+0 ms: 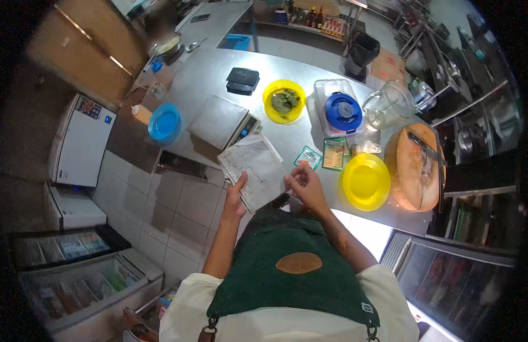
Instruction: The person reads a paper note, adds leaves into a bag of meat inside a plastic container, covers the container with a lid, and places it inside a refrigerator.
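A notebook with handwritten pages (254, 171) lies open above the table's front edge. My left hand (235, 196) grips its lower left side, thumb on the page. My right hand (301, 181) is at the right edge of the pages, fingers pinched together on a page edge. Behind the notebook stands a metal scale (218, 122). Close to my right hand are a small green-and-white packet (308, 157) and a green-edged packet (334, 154). Further right sits an empty yellow bowl (365, 181).
On the steel table (204, 68) are a yellow plate of leaves (284, 101), a black device (243, 80), a blue bowl (164, 123), a blue-lidded container (344, 112), a clear pitcher (388, 105) and a round wooden board (413, 171) with a knife (424, 146). A person stands at the back left.
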Action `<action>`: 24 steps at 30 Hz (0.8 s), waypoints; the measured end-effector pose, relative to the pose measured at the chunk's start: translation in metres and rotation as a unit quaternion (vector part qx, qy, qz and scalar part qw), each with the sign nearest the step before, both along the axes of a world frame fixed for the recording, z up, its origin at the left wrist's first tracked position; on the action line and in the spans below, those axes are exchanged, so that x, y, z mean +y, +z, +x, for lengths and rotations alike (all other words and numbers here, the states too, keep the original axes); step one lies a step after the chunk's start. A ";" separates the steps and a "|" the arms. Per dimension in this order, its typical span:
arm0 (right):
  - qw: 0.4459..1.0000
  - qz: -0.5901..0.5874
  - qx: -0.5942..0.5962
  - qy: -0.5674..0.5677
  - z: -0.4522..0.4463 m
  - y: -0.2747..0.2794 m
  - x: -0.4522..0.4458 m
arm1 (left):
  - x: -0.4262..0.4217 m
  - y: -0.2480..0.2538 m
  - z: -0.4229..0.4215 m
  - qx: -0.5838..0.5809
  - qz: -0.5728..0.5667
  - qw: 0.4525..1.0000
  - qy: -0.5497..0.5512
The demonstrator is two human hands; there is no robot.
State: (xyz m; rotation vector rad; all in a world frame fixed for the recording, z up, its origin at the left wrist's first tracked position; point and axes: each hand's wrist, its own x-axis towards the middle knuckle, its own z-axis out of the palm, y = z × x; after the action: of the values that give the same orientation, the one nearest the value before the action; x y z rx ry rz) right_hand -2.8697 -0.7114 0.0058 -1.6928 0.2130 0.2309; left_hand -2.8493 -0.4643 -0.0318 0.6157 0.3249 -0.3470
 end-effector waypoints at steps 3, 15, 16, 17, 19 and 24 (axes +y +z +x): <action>0.993 -0.050 -0.095 -0.040 -0.003 0.009 0.003 | -0.002 0.014 -0.006 0.004 0.047 0.998 -0.031; 0.989 0.124 0.082 0.009 -0.023 0.032 -0.006 | -0.022 0.015 -0.008 -0.044 0.121 0.983 -0.132; 0.989 0.126 0.081 0.023 -0.024 0.031 -0.003 | -0.022 0.011 -0.009 -0.020 0.102 0.984 -0.147; 0.987 0.150 0.063 0.004 -0.024 0.030 -0.002 | -0.022 0.012 -0.009 0.004 0.082 0.984 -0.156; 0.983 0.173 0.052 0.012 -0.025 0.026 0.001 | -0.026 0.018 -0.010 0.035 0.076 0.989 -0.119; 0.981 0.178 0.069 -0.032 -0.027 0.025 0.011 | -0.025 0.037 -0.021 -0.028 0.182 0.980 -0.071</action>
State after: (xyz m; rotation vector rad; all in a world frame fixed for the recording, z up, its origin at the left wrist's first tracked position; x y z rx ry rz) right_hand -2.8964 -0.7000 0.0313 -1.3130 0.3105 0.3194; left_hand -2.8701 -0.4894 0.0053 1.0110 0.2938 -0.4105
